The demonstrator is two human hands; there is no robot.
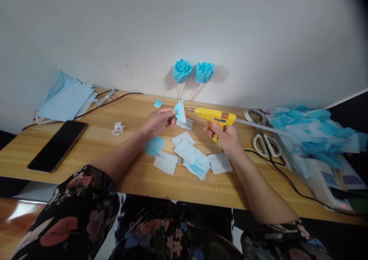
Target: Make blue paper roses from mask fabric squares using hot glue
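My left hand (161, 122) pinches a folded blue-and-white fabric piece (180, 111) between thumb and fingers, its pointed end up. My right hand (225, 136) is wrapped round the grip of a yellow hot glue gun (214, 115). The gun's metal nozzle points left at the folded piece, with a small gap between them. A long glue stick (260, 126) sticks out of the gun's back. Below my hands lie several cut fabric squares (189, 154), some pale and some blue. A small folded blue piece (158, 103) rests farther back on the table.
Two blue fabric roses (182, 71) on sticks lean against the wall. Face masks (67, 101) and a phone (57, 146) lie at left, with a crumpled white scrap (118, 128) nearby. At right are scissors (267, 145), a wire coil (255, 116), a blue scrap heap (313, 131) and a cord.
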